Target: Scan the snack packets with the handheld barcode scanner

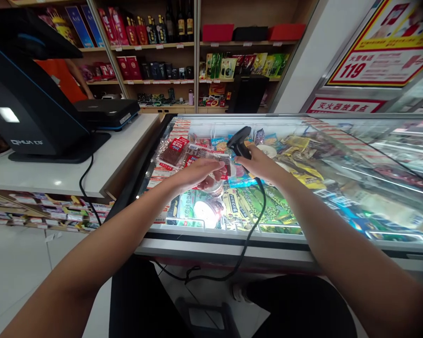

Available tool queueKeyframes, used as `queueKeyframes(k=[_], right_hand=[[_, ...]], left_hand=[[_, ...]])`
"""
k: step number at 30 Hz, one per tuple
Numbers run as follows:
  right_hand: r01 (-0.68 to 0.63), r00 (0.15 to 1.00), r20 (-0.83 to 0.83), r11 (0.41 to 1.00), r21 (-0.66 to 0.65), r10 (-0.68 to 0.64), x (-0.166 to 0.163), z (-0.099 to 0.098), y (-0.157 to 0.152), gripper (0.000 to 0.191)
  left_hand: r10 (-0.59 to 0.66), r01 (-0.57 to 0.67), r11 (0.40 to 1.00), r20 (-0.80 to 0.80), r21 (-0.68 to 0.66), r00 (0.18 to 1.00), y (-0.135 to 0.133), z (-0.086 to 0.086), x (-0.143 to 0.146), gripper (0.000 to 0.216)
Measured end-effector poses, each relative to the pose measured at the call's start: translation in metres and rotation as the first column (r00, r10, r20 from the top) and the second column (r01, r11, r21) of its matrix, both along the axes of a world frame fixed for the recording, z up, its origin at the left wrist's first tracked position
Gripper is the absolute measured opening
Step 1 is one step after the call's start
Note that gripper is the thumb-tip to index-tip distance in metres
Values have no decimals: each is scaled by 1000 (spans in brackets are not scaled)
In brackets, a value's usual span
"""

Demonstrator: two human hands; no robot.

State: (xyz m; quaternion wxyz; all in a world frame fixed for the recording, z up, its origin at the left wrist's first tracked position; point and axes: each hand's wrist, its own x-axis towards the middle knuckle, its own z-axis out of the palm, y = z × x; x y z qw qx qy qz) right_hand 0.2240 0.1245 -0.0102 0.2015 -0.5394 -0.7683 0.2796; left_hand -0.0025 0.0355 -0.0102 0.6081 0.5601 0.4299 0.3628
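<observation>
My right hand (259, 163) is closed around the handle of a black barcode scanner (238, 140), its head pointing left over the glass lid of a chest freezer (232, 237). The scanner's black cable (257, 216) hangs down across the lid to the floor. My left hand (197, 171) reaches over the glass with its fingers on a red and clear snack packet (220, 170), just left of the scanner. More red packets (176, 150) lie on the glass beyond it.
A black checkout terminal (24, 94) stands on the white counter (66, 173) to the left, with a flat black device (107, 112) behind it. Shelves of boxes and bottles (155, 42) line the back wall. A person in orange (61, 77) stands behind the terminal.
</observation>
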Motion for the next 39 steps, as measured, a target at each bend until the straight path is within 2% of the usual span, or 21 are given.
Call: queueKeyframes(k=[3,6,8,10,13,16,18,22,25,27,31,35,39], right_hand=[[-89,983,-158,996,31,92,-18,4,-23,58],[-210,927,-267,954,213,263,-42,1,-46,46],[-176,923,-266,919,351,279,-53,-5,-55,44],[-152,923,-266,897,415,280,-58,-8,-57,54],[-177,884,-327,886,429,335,-52,-8,-54,64],[-140,861,-396,899,416,318,-42,-3,-49,59],[-140,882,-376,921,363,283,-38,-2,-44,53],[-132,970,-178,975,180,164,-42,-9,-23,53],[-78,997,-10,994,70,79,-54,-15,3,68],[-76,996,41,997,33,75,-63,-17,19,76],[-78,997,18,996,30,77,-78,-19,37,65],[-15,992,-119,995,99,27,-83,-28,39,52],[14,961,-274,992,129,22,-79,-39,40,24]], left_hand=[[56,-57,998,37,0,998,1,-5,3,43],[112,-115,993,95,25,989,4,-11,8,48],[192,-199,978,114,59,975,6,-13,11,47],[281,-297,950,150,94,948,8,-12,13,44],[389,-427,898,265,104,882,12,-4,8,37],[482,-542,836,363,81,797,17,13,-10,36],[515,-584,806,378,90,769,20,25,-25,42],[485,-561,808,333,183,808,23,39,-51,54],[433,-511,826,311,238,846,23,42,-58,58],[417,-497,834,316,239,852,21,43,-57,58],[410,-490,852,349,183,843,18,45,-54,56],[390,-477,866,391,153,834,15,48,-53,55],[376,-449,884,370,133,850,15,48,-55,54]])
